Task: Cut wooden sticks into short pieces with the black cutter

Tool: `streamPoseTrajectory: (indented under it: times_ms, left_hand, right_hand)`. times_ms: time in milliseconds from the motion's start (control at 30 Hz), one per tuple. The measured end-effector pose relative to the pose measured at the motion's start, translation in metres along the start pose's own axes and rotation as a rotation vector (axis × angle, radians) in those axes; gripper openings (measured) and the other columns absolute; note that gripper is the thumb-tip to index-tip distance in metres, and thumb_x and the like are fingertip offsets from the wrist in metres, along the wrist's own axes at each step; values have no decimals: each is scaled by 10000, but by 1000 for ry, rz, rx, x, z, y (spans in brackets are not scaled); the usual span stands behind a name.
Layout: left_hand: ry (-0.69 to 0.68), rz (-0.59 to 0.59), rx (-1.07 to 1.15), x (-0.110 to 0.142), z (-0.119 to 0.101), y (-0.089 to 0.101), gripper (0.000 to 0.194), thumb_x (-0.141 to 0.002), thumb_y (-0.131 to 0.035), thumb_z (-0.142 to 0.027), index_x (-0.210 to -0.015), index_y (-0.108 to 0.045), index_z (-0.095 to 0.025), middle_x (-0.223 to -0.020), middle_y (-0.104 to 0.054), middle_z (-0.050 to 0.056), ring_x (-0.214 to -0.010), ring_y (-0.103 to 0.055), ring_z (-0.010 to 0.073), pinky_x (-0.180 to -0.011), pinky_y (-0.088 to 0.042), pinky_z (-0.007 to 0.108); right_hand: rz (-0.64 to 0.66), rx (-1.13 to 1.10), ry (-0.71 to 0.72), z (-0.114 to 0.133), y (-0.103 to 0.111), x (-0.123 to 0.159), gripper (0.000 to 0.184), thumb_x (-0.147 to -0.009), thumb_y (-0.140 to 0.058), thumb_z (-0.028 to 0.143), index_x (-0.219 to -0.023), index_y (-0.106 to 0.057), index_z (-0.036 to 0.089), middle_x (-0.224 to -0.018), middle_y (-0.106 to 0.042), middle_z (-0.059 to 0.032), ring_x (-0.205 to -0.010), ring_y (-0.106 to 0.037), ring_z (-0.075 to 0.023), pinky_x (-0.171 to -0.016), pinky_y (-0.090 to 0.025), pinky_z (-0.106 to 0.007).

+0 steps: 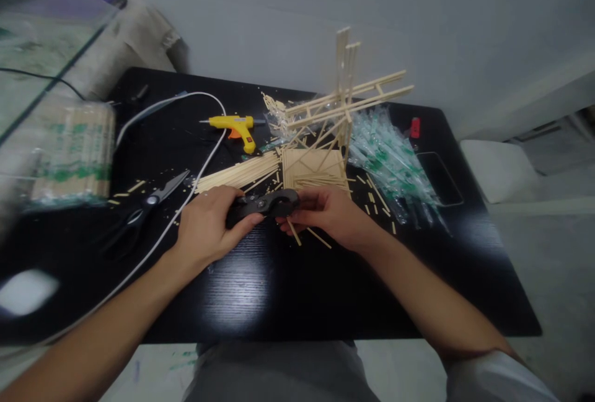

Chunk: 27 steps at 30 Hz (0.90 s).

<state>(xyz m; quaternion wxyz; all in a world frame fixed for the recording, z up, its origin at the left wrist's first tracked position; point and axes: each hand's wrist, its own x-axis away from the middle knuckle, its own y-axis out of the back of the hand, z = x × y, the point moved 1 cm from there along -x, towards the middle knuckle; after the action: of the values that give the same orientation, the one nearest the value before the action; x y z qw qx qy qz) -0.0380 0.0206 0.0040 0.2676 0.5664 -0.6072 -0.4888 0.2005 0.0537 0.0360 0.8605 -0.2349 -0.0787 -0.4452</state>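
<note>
My left hand is closed round the handles of a black hand cutter, whose curved head points to the right. At that head, my right hand is closed with fingers pinched on a thin wooden stick; the fingertips are partly hidden behind the tool. Just beyond both hands are a bundle of loose wooden sticks and a square wooden base. A windmill-like stick frame rises above that base, with long ladder-shaped arms.
A yellow glue gun lies at the back, near a white cable. Black scissors rest on the left, beside plastic-wrapped sticks. Clear-and-green plastic packaging, a phone-like dark slab and a red object are right.
</note>
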Motion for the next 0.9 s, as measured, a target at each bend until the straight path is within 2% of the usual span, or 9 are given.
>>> streamPoseTrajectory:
  times_ms: [167,300,500,900]
  left_hand:
    - [16,25,-14,0,-1,0,567,-912,-417,-689,-988,-653,-179,-888,-724,94,-828,-665,276,-748,-491,383]
    - [44,41,-12,0,0,0,571,-903,-405,-707,-932,-651,-192,-820,-708,75,-768,-648,252,-702,-476,358]
    - [-21,2,4,0,0,-1,535,-928,-409,-655,-1014,-645,-182,-927,-725,98,-863,-661,279,-779,-487,389]
    - [2,22,7,0,-1,1,495,-916,-425,-641,-1007,-625,-197,-924,-715,90,-873,-657,277,-786,-489,384]
  right_hand:
    - [0,-7,7,0,0,0,315,-699,-911,378,-889,-780,164,-825,-772,-31,-764,-742,-155,-746,-643,-290]
    - [4,-24,2,-2,0,-1,299,-698,-909,358,-886,-777,166,-821,-768,-28,-771,-739,-161,-747,-645,-307]
    - [-9,-44,-5,-4,0,-1,316,-692,-915,351,-897,-767,162,-843,-774,-36,-765,-738,-162,-755,-639,-313]
    - [-23,-10,16,-2,-2,0,323,-691,-911,376,-892,-768,168,-852,-779,-31,-760,-739,-160,-731,-631,-292]
